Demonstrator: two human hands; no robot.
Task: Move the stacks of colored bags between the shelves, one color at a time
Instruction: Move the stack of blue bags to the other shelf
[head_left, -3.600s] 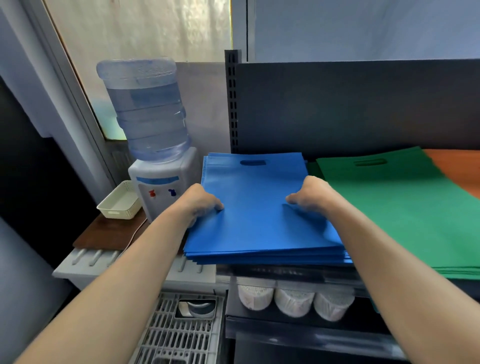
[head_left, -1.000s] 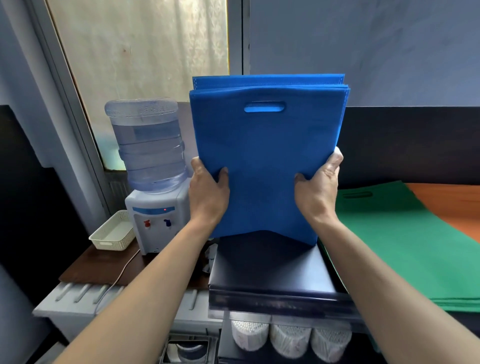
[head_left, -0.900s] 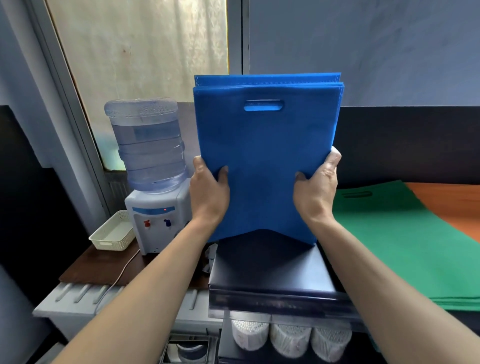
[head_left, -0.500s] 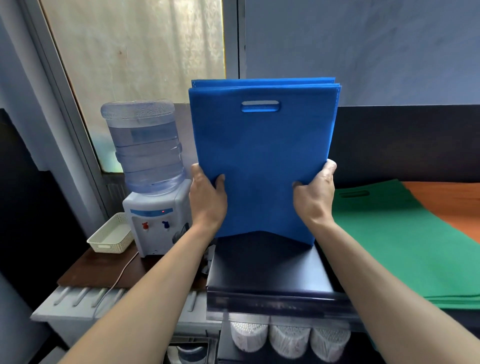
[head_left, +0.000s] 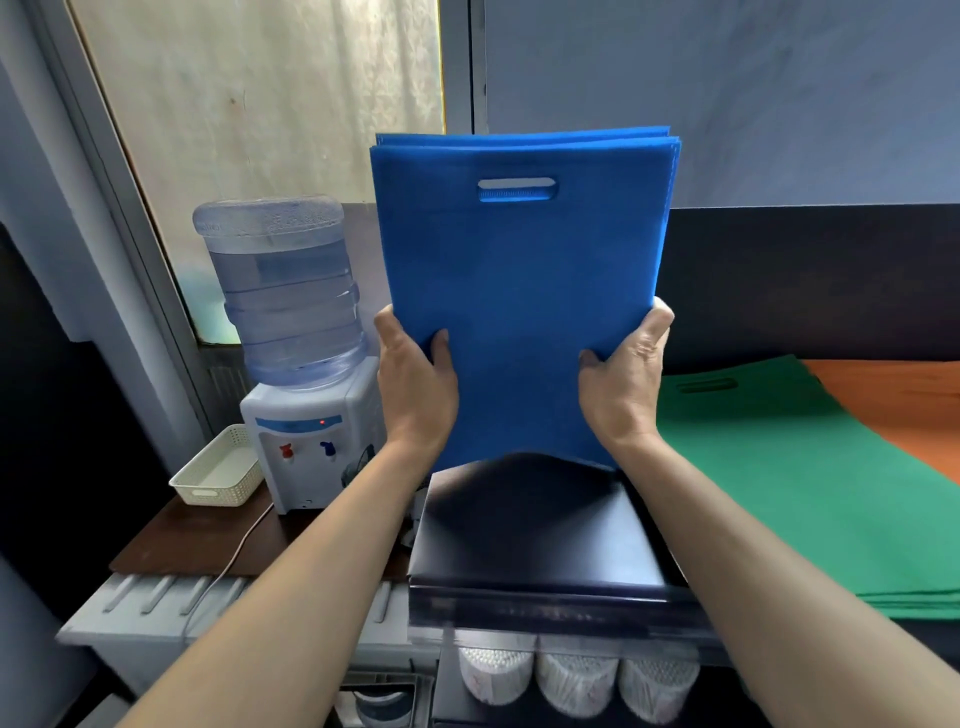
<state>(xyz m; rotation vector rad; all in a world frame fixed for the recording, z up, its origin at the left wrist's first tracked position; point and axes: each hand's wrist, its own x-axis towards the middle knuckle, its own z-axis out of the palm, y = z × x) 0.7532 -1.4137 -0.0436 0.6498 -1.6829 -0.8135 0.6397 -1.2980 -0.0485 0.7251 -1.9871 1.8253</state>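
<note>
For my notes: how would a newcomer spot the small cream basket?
Find the white water dispenser with its clear bottle, left of the upright stack of blue fabric bags. On the brown wooden tabletop at the dispenser's left sits the cream plastic basket. It alone is shallow, rectangular and lattice-walled.

The held stack of flat non-woven bags (head_left: 519, 312) at centre is plain royal blue. The stack of flat fabric bags (head_left: 805, 493) to its right is plain green, and the flat fabric layer (head_left: 893, 400) at far right is orange. The flat metal shelf (head_left: 530, 535) near centre is glossy black. At left, the plastic water dispenser (head_left: 306, 441) is white with a light-blue band, one red tap and one blue tap. The lattice-patterned plastic basket (head_left: 218, 467) is cream.
</note>
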